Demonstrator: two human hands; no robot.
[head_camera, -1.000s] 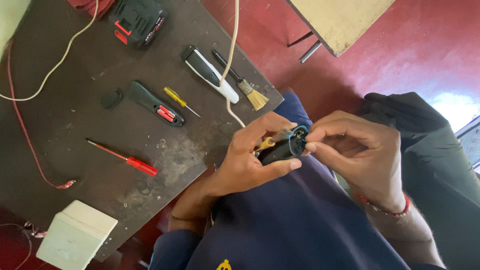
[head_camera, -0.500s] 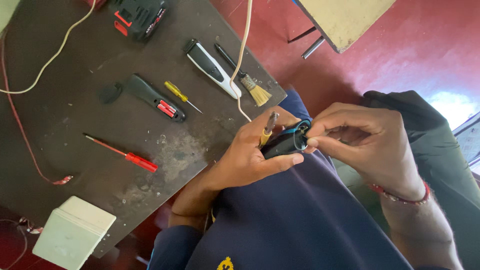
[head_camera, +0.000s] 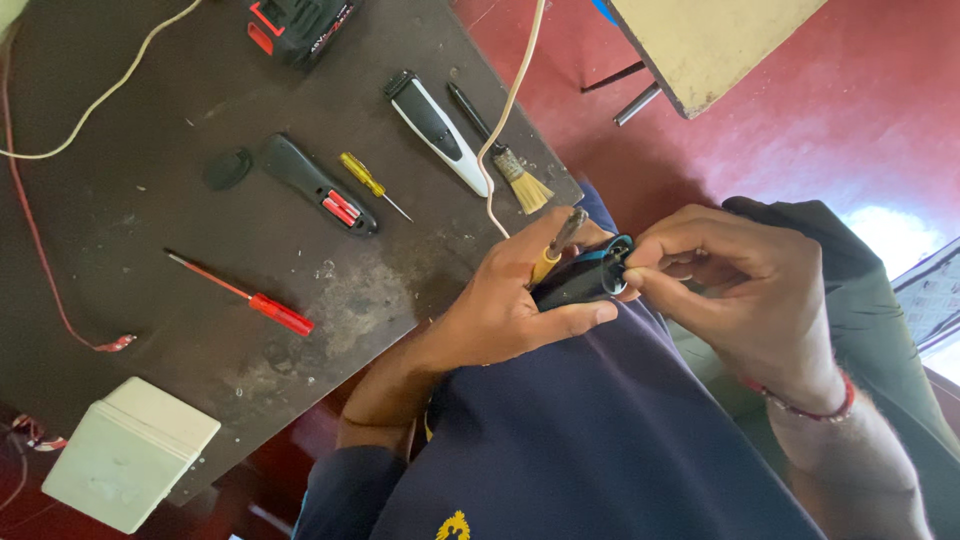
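My left hand (head_camera: 505, 305) grips a small black device body with a blue rim (head_camera: 580, 280) over my lap, and a yellow-handled screwdriver (head_camera: 555, 250) is tucked between its fingers. My right hand (head_camera: 730, 285) pinches at the open blue-rimmed end of the device with its fingertips. Both hands are off the dark worktable (head_camera: 150, 230), just past its near corner.
On the table lie a black-and-white hair trimmer (head_camera: 435, 125), a small brush (head_camera: 500, 150), a yellow screwdriver (head_camera: 370, 182), a black casing with red parts (head_camera: 315, 185), a red screwdriver (head_camera: 250, 298), a black-and-red battery pack (head_camera: 300, 22), a white box (head_camera: 125, 452) and cream and red cords.
The view has shifted slightly. My hands have stayed together on the device, and my right fingers have closed in on its blue end.
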